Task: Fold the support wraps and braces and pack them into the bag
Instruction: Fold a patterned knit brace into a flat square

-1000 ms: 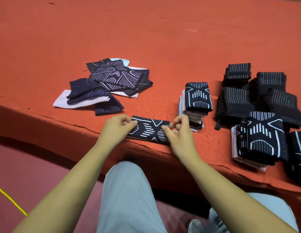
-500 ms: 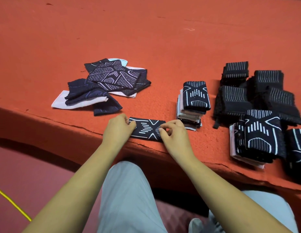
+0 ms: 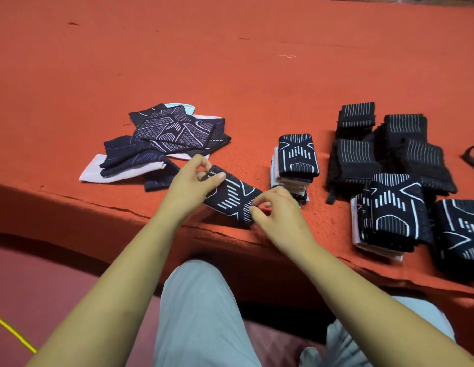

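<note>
A dark navy support wrap (image 3: 231, 196) with white line markings lies slanted near the front edge of the orange table (image 3: 257, 75). My left hand (image 3: 189, 185) pinches its upper left end between thumb and fingers. My right hand (image 3: 277, 210) pinches its lower right end. Just right of it stands a small stack of folded wraps (image 3: 296, 157). A loose heap of unfolded wraps (image 3: 164, 140) lies behind my left hand. No bag is in view.
Several folded black braces (image 3: 389, 152) crowd the right side, with another folded stack (image 3: 392, 215) and one more wrap (image 3: 461, 231) at the right edge. A dark cord loop (image 3: 473, 157) shows far right. The table's front edge runs just below my hands.
The wrap has turned from lying level along the edge to slanting, its left end now raised farther back. My left hand moved up and away with that end; my right hand stayed near the edge.
</note>
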Demonstrator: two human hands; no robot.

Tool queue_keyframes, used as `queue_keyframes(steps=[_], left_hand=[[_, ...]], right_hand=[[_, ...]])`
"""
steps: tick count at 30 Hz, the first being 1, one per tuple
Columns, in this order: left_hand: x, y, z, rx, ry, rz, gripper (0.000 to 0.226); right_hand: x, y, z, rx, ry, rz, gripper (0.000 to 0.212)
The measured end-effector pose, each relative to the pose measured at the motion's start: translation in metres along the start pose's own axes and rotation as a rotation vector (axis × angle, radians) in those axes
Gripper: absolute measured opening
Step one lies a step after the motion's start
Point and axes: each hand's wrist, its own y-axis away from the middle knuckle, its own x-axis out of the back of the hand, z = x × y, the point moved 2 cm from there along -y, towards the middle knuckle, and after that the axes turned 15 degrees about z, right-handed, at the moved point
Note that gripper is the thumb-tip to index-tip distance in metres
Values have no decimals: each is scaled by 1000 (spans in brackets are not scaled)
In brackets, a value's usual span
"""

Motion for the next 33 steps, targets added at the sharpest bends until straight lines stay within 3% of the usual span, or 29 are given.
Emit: queue_keyframes(steps=[4,7,10,12,14,17,21,25,30,33], left_hand=[[-4,-7,44,-52,60,-197,25],[-20,-8,76,-122,0,-388,25],[-45,-7,102,-142,37,-518,26],[-64,-8,117,-145,75,-523,25],[-85,-11,127,-125,146,-460,20],[-119,-17,133,63,355,-342,12],[-167,-8,140,212,287,-452,22],[-207,2,141,184,171,-405,4],[-237,24,130,221,146,-465,8],[-240,42,124,265,182,-499,25]], right_hand=[[45,-19,-12,103,57,77,27],[77,-36,-24,50,19,-39,49],[104,-49,-29,-11,-76,-272,28],[123,-59,-25,-55,-118,-295,36],[143,-66,-21,-147,-175,-258,29],[173,-80,-14,-255,-323,-158,24],[201,-103,10,-438,-483,59,16],[214,-105,42,-544,-400,123,21],[234,-85,63,-547,-256,232,30],[244,-68,71,-563,-205,223,38]])
